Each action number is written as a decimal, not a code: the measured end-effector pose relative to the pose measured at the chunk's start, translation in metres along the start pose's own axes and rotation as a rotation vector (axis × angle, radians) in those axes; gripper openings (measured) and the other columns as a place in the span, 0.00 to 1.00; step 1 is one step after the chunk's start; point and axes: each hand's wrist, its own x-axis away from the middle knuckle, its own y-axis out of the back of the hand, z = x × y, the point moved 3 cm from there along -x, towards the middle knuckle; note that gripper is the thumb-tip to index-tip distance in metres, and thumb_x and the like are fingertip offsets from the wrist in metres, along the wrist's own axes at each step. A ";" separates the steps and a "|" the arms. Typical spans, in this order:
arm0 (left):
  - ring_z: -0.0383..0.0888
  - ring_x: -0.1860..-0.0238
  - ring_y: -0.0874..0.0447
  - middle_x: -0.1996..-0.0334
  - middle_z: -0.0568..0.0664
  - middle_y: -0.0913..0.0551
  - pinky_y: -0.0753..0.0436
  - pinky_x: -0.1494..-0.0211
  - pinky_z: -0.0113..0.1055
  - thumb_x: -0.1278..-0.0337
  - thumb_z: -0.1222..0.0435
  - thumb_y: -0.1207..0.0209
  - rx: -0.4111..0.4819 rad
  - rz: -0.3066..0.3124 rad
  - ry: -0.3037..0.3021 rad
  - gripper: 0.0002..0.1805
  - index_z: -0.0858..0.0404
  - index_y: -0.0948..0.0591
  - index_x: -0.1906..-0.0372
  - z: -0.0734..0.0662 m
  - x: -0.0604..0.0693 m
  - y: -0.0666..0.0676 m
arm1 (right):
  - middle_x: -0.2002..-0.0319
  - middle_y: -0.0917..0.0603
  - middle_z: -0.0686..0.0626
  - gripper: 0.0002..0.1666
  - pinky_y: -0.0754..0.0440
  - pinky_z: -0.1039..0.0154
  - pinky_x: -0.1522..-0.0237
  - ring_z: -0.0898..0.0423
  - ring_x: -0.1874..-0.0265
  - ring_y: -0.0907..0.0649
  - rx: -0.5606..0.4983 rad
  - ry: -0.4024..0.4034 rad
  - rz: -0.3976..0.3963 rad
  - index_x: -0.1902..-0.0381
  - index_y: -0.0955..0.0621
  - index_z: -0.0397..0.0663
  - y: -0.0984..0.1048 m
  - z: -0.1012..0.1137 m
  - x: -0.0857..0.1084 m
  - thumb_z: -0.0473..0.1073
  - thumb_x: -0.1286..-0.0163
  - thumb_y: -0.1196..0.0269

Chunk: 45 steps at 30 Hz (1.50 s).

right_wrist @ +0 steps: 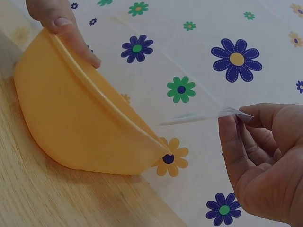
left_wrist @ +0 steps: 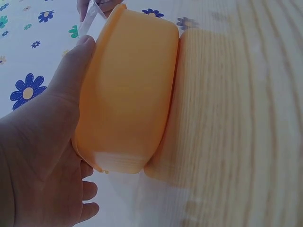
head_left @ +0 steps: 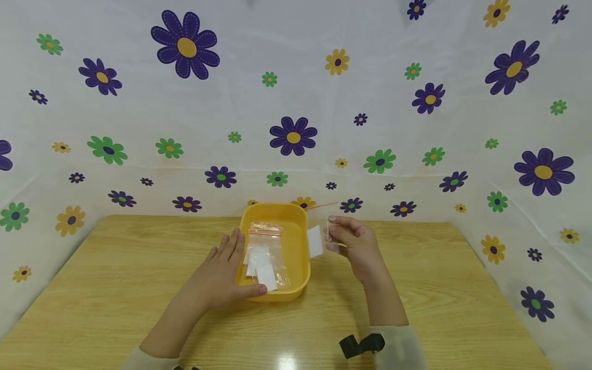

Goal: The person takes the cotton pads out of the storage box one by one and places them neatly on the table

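Observation:
A yellow plastic tub [head_left: 295,252] stands on the table with several clear zip bags [head_left: 277,249] inside, some showing white pieces. My left hand [head_left: 217,277] rests on the tub's left side, fingers straight over the rim and thumb along the near edge. Just beyond the right rim, my right hand [head_left: 358,246] pinches a clear zip bag [right_wrist: 203,116] between thumb and fingers. A white flat piece [head_left: 315,241] shows in that bag, and its red zip line is toward the back. The right wrist view has the bag nearly edge-on, beside the tub's rim.
The wooden table [head_left: 152,257] extends to both sides of the tub. Behind it hangs a white cloth [head_left: 240,103] printed with flowers, which also covers the sides. A black strap [head_left: 362,345] is on the right sleeve.

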 end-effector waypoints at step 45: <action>0.61 0.20 0.65 0.19 0.59 0.64 0.53 0.22 0.59 0.57 0.23 0.45 0.011 0.009 0.009 0.72 0.68 0.57 0.21 0.000 0.000 0.001 | 0.60 0.14 0.49 0.18 0.14 0.65 0.59 0.58 0.65 0.15 -0.032 -0.154 -0.089 0.44 0.20 0.38 0.017 -0.048 -0.020 0.36 0.30 0.36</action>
